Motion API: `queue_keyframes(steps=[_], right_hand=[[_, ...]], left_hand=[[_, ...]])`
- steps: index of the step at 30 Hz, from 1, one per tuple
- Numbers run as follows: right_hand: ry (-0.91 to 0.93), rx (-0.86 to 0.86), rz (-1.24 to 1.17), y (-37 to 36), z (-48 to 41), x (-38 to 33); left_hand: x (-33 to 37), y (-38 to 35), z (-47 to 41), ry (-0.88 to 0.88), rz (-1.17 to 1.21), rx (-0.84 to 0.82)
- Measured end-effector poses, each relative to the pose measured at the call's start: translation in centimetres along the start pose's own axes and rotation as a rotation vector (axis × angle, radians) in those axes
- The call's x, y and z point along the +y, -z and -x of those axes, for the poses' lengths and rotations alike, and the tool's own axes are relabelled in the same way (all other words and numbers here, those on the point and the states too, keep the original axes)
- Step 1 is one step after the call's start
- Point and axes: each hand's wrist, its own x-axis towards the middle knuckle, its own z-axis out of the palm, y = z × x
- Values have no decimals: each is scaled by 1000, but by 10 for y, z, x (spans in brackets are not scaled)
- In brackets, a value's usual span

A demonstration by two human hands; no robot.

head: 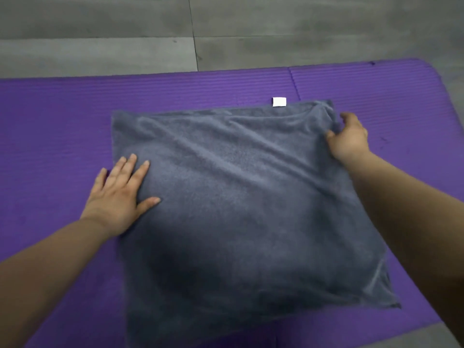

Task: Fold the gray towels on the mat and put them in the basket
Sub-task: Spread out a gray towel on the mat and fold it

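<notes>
A gray towel [241, 202] lies spread over the purple mat [50, 136], folded into a rough square with a white label [279, 101] sticking out at its far edge. My left hand [120, 197] rests flat on the towel's left edge, fingers straight and spread. My right hand [347, 138] pinches the towel's right edge near the far right corner, where the cloth is bunched into wrinkles. No basket is in view.
Gray tiled floor [150, 33] runs beyond the mat's far edge and shows at the lower right corner. The mat has a crease [294, 84] running away from the towel. Bare mat lies to the left and right of the towel.
</notes>
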Motion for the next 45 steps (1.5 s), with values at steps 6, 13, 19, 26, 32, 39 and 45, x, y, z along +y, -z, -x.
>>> queue_keyframes(steps=[6, 13, 19, 26, 32, 39, 45], right_hand=[[-123, -4, 133, -4, -53, -13], [-156, -27, 4, 6, -27, 26], [-92, -91, 63, 13, 104, 92], [-495, -215, -270, 31, 165, 138], [-563, -205, -431, 32, 171, 143], [-572, -304, -309, 39, 173, 133], [-531, -419, -370, 40, 188, 114]], left_hand=[[0, 8, -10, 62, -77, -127], [10, 22, -9, 109, -144, -232], [28, 28, 11, 105, -143, -150], [17, -8, 136, 298, 187, -216], [15, -16, 149, 391, 409, -434], [11, -8, 145, 469, 937, -222], [0, 12, 145, 601, 1205, -1]])
